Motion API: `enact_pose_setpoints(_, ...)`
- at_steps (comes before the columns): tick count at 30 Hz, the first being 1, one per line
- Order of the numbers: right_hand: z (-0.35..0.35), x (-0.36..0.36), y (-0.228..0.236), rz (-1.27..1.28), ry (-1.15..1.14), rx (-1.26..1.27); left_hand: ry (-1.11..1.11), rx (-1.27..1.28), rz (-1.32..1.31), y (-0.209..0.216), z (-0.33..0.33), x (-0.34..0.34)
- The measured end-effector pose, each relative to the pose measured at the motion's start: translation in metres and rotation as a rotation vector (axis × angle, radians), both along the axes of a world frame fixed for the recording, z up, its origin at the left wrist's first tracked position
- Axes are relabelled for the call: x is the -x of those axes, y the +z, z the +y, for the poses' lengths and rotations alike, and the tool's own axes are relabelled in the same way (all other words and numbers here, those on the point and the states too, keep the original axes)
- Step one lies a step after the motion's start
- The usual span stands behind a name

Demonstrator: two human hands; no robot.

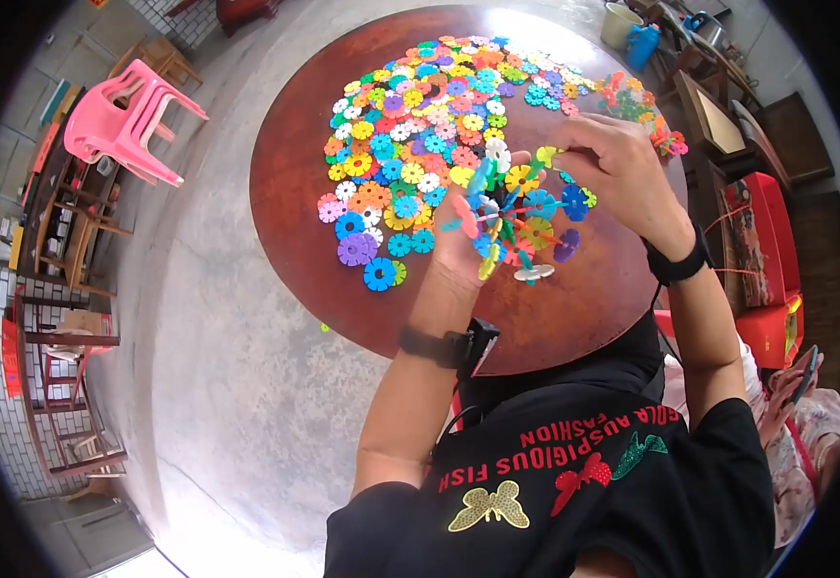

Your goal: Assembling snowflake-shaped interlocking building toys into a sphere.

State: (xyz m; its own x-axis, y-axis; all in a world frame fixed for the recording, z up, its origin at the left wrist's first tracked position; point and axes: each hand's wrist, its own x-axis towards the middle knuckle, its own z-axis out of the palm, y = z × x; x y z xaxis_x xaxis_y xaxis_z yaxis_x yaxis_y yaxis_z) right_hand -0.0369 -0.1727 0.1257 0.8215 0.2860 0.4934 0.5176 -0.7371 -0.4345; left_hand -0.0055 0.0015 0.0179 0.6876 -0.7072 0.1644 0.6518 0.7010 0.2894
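My left hand (455, 249) grips the lower left side of a ball-like cluster of interlocked plastic flower discs (519, 231). Its discs are blue, yellow, white, pink, purple and green, and the cluster hides most of my left fingers. At the cluster's upper right, my right hand (622, 164) pinches a yellow-green flower disc (547, 154) between thumb and fingertips. The disc is at the cluster's edge; whether it is slotted in I cannot tell. Many loose flower discs (406, 173) lie spread over the left and far parts of the round brown table (295, 193).
A second assembled flower-disc piece (632, 101) stands at the table's far right. Pink plastic chairs (117, 116) are stacked at the left. On the right are a red chair (776, 250) and a seated person (796, 433) holding a phone. A bucket (619, 26) stands beyond the table.
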Motion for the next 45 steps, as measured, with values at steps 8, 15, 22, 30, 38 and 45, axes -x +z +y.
enact_pose_setpoints(8, 0.0, 0.009, 0.003, -0.012, 0.031, 0.099, -0.058, -0.191, -0.004, -0.007, -0.004, 0.006)
enact_pose_setpoints(15, -0.003, 0.021, 0.002, 0.041, 0.073, 0.074, -0.079, -0.44, 0.037, 0.01, -0.006, 0.015)
enact_pose_setpoints(22, 0.002, 0.035, 0.018, 0.016, 0.053, 0.079, -0.09, -0.294, -0.086, 0.011, 0.001, 0.015)
enact_pose_setpoints(30, 0.005, 0.042, 0.017, 0.059, 0.078, 0.046, -0.115, -0.297, -0.258, 0.013, -0.002, 0.013)
enact_pose_setpoints(38, 0.003, 0.036, 0.002, -0.008, 0.074, 0.06, -0.085, -0.26, -0.191, 0.007, -0.005, 0.012)
enact_pose_setpoints(45, -0.02, 0.012, 0.002, -0.01, 0.032, -0.015, 0.082, -0.485, 0.11, 0.016, -0.018, 0.022)
